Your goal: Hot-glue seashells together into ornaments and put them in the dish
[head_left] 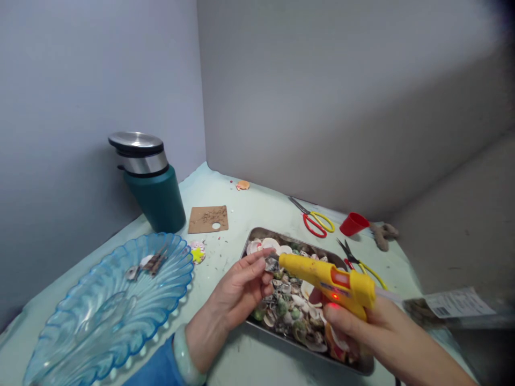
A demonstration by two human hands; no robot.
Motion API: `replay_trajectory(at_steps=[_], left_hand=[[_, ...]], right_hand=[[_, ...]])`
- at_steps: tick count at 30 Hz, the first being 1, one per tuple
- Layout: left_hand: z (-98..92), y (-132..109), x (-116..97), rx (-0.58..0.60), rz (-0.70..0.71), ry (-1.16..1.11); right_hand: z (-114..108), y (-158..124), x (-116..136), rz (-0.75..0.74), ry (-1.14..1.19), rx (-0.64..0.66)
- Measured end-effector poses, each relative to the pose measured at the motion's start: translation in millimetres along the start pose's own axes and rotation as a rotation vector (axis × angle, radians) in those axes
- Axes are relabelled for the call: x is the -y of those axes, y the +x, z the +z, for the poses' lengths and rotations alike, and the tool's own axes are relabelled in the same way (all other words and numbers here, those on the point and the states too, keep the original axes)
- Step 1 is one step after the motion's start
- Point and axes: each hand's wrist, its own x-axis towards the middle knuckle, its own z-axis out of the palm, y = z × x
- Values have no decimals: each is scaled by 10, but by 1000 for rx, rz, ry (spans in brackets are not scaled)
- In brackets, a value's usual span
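My right hand [354, 324] is wrapped round a yellow hot glue gun [322, 273], its red light lit and its nozzle pointing left. The nozzle tip meets the fingertips of my left hand [243, 287], which are pinched together over the shell tray. Whatever small piece sits in that pinch is mostly hidden, perhaps a bit of shell. Below both hands lies a metal tray [277, 333] filled with seashells [298, 313] in white, grey and green.
To the left is a blue scalloped dish [108, 305] holding a few shell pieces. A teal flask [156, 195], a cardboard piece [208, 219], red-yellow scissors [316, 222], a second pair of scissors [354, 260] and a red cup [354, 223] stand or lie around the tray.
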Motion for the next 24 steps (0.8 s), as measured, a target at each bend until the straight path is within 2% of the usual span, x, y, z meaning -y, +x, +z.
replay_trajectory(at_steps=[8, 13, 24], left_hand=[[-51, 13, 13, 25, -5, 7], [-57, 11, 15, 24, 11, 1], [-50, 35, 17, 26, 13, -23]], right_hand=[[22, -5, 27, 22, 45, 38], [10, -16, -19, 90, 54, 66], [18, 21, 95, -24, -4, 15]])
